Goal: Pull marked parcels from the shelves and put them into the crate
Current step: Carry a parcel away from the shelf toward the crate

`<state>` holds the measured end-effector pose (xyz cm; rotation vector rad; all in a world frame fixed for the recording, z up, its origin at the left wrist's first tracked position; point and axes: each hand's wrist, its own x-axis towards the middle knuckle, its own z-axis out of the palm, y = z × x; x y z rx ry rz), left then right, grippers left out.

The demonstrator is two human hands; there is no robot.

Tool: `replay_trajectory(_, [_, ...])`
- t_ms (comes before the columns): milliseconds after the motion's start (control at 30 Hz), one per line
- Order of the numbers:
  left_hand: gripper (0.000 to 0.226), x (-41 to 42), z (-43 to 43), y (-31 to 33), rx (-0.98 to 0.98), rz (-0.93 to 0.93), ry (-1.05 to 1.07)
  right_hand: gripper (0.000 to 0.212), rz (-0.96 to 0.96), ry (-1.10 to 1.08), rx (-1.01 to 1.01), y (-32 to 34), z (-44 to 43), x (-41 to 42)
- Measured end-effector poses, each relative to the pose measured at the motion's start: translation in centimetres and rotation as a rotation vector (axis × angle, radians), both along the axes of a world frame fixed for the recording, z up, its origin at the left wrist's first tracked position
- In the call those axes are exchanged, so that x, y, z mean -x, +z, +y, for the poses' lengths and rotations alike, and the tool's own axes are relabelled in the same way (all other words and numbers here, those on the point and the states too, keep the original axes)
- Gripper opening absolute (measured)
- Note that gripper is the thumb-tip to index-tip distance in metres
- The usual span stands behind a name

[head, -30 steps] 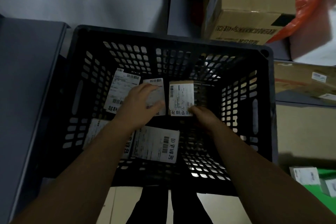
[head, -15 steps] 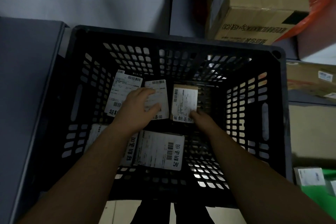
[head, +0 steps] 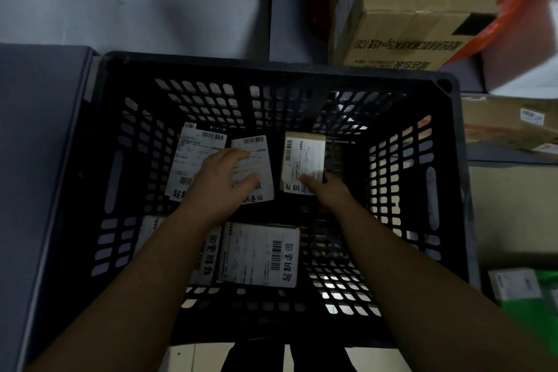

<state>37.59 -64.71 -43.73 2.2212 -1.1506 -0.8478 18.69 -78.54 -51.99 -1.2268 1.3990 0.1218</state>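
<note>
Barely shifted, small parcel (head: 303, 157) lies in crate (head: 271, 66), right fingers (head: 307, 180) pinching its corner.

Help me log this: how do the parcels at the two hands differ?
The white parcel looks flat, all white; the cardboard box shows a brown edge. The left hand lies spread on the white parcel; the right hand pinches the cardboard box's near corner. Both carry barcodes and handwritten marks.

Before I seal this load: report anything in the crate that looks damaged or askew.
Nothing stands out. Five labelled parcels lie flat, labels up, in the crate; the left hand rests on the white parcel, the right hand grips the small brown parcel.
</note>
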Motion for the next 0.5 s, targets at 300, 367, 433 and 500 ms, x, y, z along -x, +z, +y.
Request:
replay_trajectory(300, [0.055, -0.17, -0.23, 0.12, -0.010, -0.016, -0.013, 0.062, -0.031, 0.012, 0.030, -0.17, -0.59, -0.93])
replay_trajectory(367, [0.064, -0.15, -0.04, 0.05, -0.012, -0.007, -0.019, 0.060, -0.053, -0.007, 0.032, 0.15, -0.43, -0.56])
replay_trajectory(433, [0.070, -0.07, 0.12, -0.06, -0.008, -0.006, -0.016, 0.060, -0.034, -0.005, 0.043, 0.11, -0.30, -0.20])
replay_trajectory(500, [0.067, 0.01, 0.12, 0.01, -0.005, -0.004, -0.014, 0.062, 0.008, 0.009, 0.064, -0.27, -0.31, -0.15])
